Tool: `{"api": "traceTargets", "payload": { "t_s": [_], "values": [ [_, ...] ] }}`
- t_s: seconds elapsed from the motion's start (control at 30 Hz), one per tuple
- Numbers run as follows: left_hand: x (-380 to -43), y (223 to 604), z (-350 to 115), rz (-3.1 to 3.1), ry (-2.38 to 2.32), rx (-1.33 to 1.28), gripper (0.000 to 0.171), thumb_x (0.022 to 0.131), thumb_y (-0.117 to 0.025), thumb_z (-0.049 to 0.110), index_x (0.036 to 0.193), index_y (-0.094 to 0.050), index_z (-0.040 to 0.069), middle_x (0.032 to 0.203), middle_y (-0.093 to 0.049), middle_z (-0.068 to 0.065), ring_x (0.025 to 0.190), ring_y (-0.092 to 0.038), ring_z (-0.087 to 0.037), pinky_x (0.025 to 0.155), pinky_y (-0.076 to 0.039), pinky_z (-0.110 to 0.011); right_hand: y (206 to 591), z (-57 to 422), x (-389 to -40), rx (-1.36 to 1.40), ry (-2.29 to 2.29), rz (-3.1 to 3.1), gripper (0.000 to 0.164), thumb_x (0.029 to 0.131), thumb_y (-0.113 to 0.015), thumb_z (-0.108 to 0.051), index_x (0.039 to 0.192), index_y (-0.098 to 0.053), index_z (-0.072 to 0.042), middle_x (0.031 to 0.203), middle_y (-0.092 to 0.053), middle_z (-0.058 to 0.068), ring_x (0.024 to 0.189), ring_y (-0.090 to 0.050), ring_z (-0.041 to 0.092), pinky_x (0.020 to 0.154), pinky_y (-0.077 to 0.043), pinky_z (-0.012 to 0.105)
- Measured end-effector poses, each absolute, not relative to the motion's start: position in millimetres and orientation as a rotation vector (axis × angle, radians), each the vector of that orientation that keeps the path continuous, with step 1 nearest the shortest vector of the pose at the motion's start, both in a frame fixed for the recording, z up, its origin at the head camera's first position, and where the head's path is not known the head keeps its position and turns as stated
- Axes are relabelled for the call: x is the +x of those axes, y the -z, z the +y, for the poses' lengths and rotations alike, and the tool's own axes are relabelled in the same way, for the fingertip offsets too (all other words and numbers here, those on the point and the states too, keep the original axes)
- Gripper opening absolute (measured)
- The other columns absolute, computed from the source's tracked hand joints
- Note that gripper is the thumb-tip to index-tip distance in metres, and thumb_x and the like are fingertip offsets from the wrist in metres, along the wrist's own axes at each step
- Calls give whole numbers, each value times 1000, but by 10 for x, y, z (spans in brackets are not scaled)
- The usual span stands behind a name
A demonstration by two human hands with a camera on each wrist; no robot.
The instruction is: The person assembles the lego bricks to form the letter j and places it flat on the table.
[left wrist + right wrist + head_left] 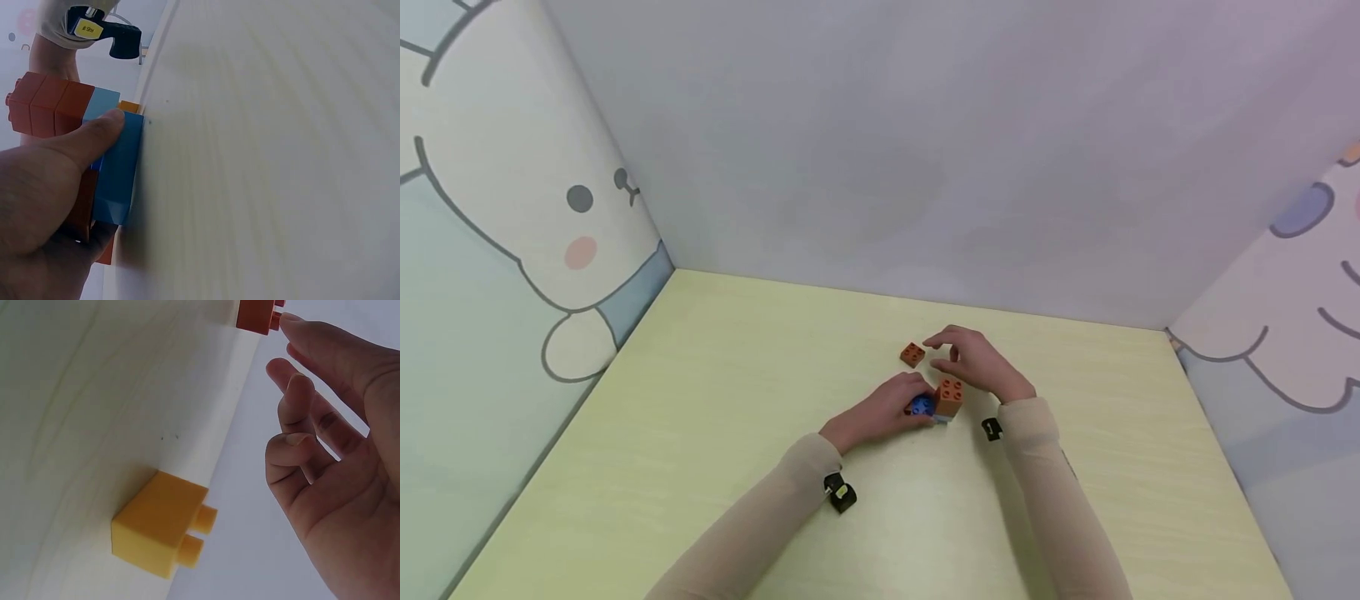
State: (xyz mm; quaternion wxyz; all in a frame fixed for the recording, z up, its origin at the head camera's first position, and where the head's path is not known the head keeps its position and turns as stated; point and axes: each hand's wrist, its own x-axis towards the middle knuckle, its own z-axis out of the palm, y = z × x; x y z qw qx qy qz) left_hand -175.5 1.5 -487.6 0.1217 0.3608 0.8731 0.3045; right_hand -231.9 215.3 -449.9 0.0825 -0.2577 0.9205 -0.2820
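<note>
Fingers of the left hand point(880, 412) are curled round a stack of blocks point(94, 144), blue against red-brown, which is held on the yellow-green table point(700, 400) near its middle. Just beside it, the right hand point(981, 362) is held loosely spread with nothing in it, fingertips near a flat red-brown block point(912, 354). A yellow block point(159, 525) is seen close by.

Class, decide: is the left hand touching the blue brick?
Touching. The left wrist view shows the left hand's thumb pressed on the blue brick, fingers gripping underneath.
</note>
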Motion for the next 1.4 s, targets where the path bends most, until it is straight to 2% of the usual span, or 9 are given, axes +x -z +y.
{"api": "traceTargets", "payload": {
  "t_s": [0.63,1.03,1.4],
  "values": [
    [-1726,4935,8,2561,-879,1053,41,98,-68,38,130,-63,13,125,-65,0,113,-57,-12,101,-51,-30,4535,1968,-2437,-864,762,2649,44,98,-68,-13,142,-61,-12,123,-63,11,79,-58,15,77,-53,32],
    [-1752,4935,11,2579,-886,1092,39,98,-68,38,127,-64,13,124,-64,0,112,-58,-12,100,-51,-30,4537,1940,-2465,-893,744,2658,41,97,-70,-10,138,-64,-11,123,-65,9,79,-61,13,79,-55,33],
    [-1750,4916,5,2567,-913,1094,40,98,-69,37,128,-64,12,125,-64,-1,113,-58,-12,100,-51,-30,4541,1946,-2449,-829,721,2674,37,96,-72,-16,132,-66,-12,125,-69,7,82,-60,14,80,-53,33]
  ]
}}
